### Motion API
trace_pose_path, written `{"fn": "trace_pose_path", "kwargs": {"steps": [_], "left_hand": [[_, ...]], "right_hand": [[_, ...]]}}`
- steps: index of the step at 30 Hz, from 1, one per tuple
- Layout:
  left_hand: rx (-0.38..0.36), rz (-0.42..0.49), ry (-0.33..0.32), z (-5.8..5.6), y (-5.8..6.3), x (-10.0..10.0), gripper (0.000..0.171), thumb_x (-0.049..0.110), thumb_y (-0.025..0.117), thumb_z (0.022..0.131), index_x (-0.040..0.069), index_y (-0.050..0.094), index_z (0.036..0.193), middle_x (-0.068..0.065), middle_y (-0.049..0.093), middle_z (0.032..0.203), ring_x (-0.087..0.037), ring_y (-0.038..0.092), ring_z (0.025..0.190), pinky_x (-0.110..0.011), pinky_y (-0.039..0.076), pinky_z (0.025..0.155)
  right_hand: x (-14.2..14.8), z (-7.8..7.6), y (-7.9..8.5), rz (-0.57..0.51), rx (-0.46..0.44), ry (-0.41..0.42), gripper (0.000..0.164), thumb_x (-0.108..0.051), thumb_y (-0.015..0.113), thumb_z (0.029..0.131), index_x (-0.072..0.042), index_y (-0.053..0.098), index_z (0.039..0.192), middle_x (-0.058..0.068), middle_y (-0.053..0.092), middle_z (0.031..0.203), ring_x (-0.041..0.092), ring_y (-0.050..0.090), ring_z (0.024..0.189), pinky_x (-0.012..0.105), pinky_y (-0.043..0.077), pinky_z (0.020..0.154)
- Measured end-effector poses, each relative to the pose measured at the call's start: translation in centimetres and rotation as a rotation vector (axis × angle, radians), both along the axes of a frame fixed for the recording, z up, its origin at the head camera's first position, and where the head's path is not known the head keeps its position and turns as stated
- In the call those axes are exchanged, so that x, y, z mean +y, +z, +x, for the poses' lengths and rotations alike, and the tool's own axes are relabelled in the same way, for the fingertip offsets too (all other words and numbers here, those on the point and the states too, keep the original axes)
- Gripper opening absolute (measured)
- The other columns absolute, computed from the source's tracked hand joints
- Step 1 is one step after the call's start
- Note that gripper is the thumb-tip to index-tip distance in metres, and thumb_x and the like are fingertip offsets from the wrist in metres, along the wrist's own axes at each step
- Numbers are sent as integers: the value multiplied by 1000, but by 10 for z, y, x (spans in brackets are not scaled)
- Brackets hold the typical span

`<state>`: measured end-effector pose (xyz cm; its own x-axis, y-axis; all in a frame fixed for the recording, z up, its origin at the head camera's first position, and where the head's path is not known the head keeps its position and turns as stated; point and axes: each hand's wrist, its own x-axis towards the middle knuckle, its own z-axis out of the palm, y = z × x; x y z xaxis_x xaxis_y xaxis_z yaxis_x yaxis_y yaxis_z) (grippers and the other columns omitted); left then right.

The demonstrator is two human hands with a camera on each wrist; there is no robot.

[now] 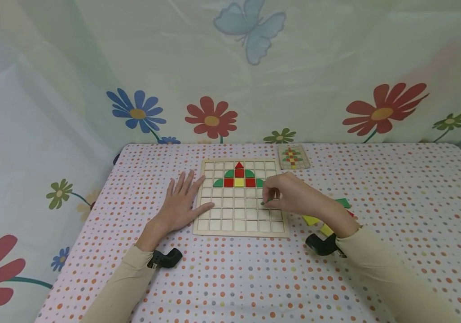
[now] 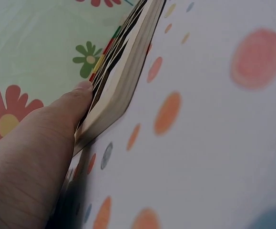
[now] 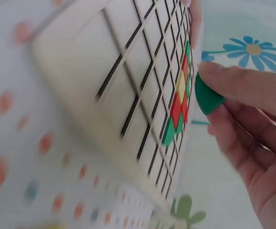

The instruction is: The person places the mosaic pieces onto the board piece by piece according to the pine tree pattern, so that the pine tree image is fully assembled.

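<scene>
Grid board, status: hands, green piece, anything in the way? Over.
Right hand pinching green piece above grid board. Left hand resting at its left edge. Right hand hides part of its right side in head view.

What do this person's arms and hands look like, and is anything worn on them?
The left sleeve and right sleeve are long, plain and beige. Near each cuff is a curved black device. The left hand and right hand wear no gloves.
</scene>
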<state>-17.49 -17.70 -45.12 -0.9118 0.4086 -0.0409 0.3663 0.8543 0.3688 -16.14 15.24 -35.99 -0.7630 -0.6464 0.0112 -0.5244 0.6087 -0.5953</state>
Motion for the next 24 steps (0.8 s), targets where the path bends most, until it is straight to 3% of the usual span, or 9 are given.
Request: {"fn": "trace_pose_path", "kwargs": {"steps": [4,7,15,24], "left_hand": [[9,-5,-5,0,0,1,90,63,55,100,17,20,169,-16,4,175,-37,-5,161,-61,-5,126],[9,-9,-2,0,0,2,90,63,56,100,17,20,169,-16,4,175,-38,-5,161,-62,-5,126],[1,-19,5,0,0,0,89,65,52,101,19,18,170,-14,2,175,-35,-7,161,-59,-7,127],[-9,-5,7,1,1,-1,88,64,50,102,18,17,170,-14,0,175,-34,-9,161,-58,-9,126]], "right_hand": [[-16,-12,-7,-51,7,17,10,4,82,87,-3,79,94,-2,67,85,11,63,78,26,58,72],[-27,-21,-13,-81,0,30,16,2,81,89,-1,81,104,0,65,87,12,63,81,25,58,74],[-53,-37,-28,-207,-39,1,16,-2,81,91,-1,81,107,2,71,93,15,63,84,29,56,76],[-70,-43,-37,-252,-100,-77,16,3,74,95,3,79,110,11,77,102,21,73,87,31,59,77]]}}
